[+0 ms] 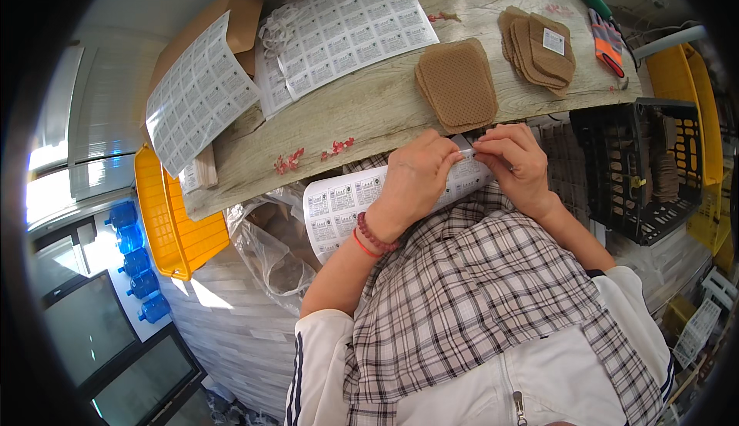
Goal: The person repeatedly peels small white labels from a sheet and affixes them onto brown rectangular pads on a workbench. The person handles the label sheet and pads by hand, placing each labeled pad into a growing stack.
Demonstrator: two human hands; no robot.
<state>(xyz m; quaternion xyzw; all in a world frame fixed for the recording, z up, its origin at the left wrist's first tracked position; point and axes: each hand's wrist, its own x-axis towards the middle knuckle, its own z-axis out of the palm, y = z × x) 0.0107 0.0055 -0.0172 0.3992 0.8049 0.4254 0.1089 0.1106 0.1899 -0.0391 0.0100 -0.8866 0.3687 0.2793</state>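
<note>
A curled white sheet of printed labels (346,203) lies across my lap, just below the table's near edge. My left hand (416,180) is closed over its upper part, thumb and fingertips pinching near the right end. Opposite it, my right hand (517,166) pinches the sheet's right corner, fingertips close to the left ones. Whether a single label is lifted between the fingertips I cannot make out. Just beyond my hands sits a stack of brown textured pads (458,86). Farther right lies a fanned stack of similar pads (531,49), its top one bearing a white label (553,40).
More label sheets (354,30) cover the wooden table (339,130); one sheet (202,91) hangs over its left end. An orange and grey glove (606,43) lies at the right end. A yellow crate (177,214) stands left, a black crate (635,172) right, and clear plastic (269,241) below.
</note>
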